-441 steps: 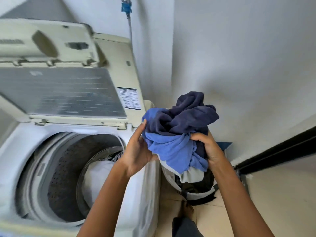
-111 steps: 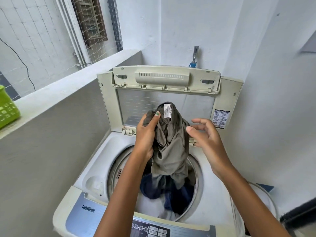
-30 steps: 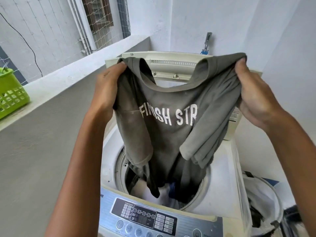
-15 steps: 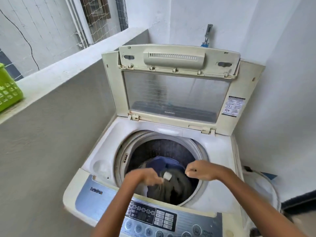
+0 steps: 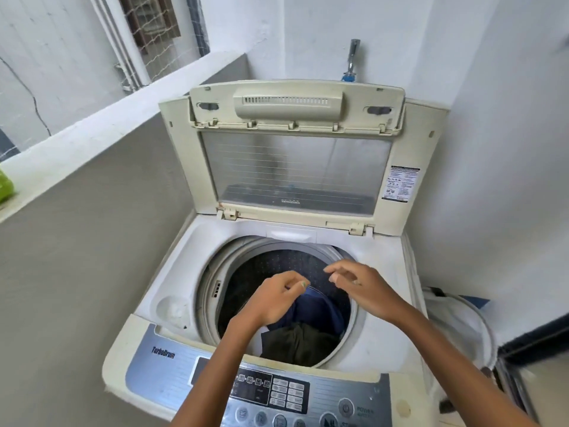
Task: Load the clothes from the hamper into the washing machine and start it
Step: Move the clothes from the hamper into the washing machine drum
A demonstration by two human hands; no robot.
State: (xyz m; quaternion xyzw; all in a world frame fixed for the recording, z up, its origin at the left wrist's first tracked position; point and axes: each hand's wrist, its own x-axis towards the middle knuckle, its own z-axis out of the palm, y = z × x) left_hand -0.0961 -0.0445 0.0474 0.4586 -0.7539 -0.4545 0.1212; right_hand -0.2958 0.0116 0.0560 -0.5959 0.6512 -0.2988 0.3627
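Note:
A white top-loading washing machine (image 5: 172,272) stands in front of me with its lid (image 5: 295,167) raised upright. Inside the drum lie a grey-green shirt (image 5: 298,340) and dark blue clothes (image 5: 320,306). My left hand (image 5: 274,300) and my right hand (image 5: 360,288) hover over the drum opening, fingers loosely apart, holding nothing. The control panel (image 5: 271,392) with its buttons runs along the near edge. The white hamper (image 5: 455,322) stands on the floor right of the machine, partly hidden by my right arm.
A grey half-wall (image 5: 77,272) with a white ledge runs along the left, with a green basket (image 5: 4,188) at its edge. A tap (image 5: 352,61) sticks out of the white wall behind the lid. A dark door frame (image 5: 535,337) is at the right.
Both hands let go of the grey-green shirt and rose out of the drum; the shirt now lies on the blue clothes inside.

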